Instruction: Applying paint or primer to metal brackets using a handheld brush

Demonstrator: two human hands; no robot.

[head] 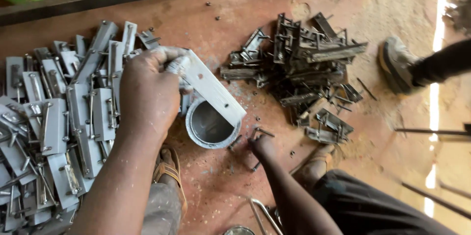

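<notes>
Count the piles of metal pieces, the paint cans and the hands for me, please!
Piles of metal pieces: 2, the grey painted pile and the dark unpainted pile
Paint can: 1
Hands: 2, the left hand gripping a grey plate, the right hand on the floor
Total: 5

2 hands show: the left hand (149, 92) at centre left, the right hand (261, 143) lower centre. 1 painted flat plate (212, 87) and 1 round can (212, 126) sit mid-frame. 2 heaps: grey painted latches (54, 122) at left, bare dark latches (299, 68) upper right, each too many to count. 1 shoe (396, 63) at right.
</notes>
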